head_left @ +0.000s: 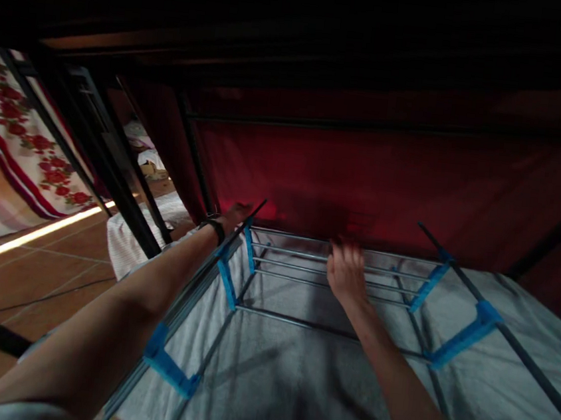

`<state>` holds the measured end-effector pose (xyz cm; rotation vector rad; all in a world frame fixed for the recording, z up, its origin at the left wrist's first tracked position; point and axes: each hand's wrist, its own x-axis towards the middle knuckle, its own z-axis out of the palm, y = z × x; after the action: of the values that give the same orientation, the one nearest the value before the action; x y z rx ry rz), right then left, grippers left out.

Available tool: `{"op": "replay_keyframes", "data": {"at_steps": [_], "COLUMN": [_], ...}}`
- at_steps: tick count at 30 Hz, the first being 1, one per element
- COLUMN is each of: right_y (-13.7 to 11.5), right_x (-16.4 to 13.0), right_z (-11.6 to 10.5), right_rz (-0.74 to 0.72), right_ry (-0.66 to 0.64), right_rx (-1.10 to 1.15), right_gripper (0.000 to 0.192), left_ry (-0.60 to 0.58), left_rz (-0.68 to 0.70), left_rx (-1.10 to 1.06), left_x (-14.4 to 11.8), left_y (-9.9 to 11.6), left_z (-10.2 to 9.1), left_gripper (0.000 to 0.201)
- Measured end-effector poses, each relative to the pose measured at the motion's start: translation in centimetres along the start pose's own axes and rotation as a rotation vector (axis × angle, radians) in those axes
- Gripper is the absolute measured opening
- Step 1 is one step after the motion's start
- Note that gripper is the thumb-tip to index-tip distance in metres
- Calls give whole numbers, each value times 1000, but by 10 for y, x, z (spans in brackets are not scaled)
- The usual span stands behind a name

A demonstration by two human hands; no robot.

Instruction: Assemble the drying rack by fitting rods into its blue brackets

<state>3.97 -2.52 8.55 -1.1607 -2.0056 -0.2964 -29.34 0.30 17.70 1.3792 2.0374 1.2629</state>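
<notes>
Head cam: rods [294, 319] already span the blue brackets [462, 337], tube ends [429, 235] bare; right hand [347, 268] looks curled round rear rods, left hand's [236, 215] grip can't tell.

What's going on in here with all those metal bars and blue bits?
Someone is reaching with both bare hands to a rack of metal bars with blue connectors. The right hand is at its far bars, and the left hand is at the far left corner; how firmly either one holds on is hard to tell. The rack is over a pale cloth, and a red curtain hangs behind it.
</notes>
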Motion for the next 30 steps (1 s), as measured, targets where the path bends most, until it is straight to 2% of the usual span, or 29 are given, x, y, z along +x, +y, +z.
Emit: {"op": "replay_keyframes", "data": {"at_steps": [4,7,9,14,20,30], "right_y": [-8,-5,-1,5,6,7], "right_x": [33,48,53,57,59,60], "right_z": [26,38,43,50,50,46], "right_rz": [-93,-128,-136,-166,-163,-177], "right_ry": [-151,-259,-320,-347,-356,-387], "right_rx": [-48,-85,-109,-130,-134,-114], "right_gripper": [41,33,28,23,22,23], "left_ry": [-206,-377,-432,-463,-490,-545], "left_rz": [-111,-227,-276,-320,-319,-276], "left_rx": [-146,-289,-293,-230,-309,-322], "left_x": [-2,12,23,35,37,15], "left_y": [-34,-44,-49,-60,-65,-41], "left_z": [4,6,5,1,4,-2], "left_gripper": [57,59,62,73,68,68]}}
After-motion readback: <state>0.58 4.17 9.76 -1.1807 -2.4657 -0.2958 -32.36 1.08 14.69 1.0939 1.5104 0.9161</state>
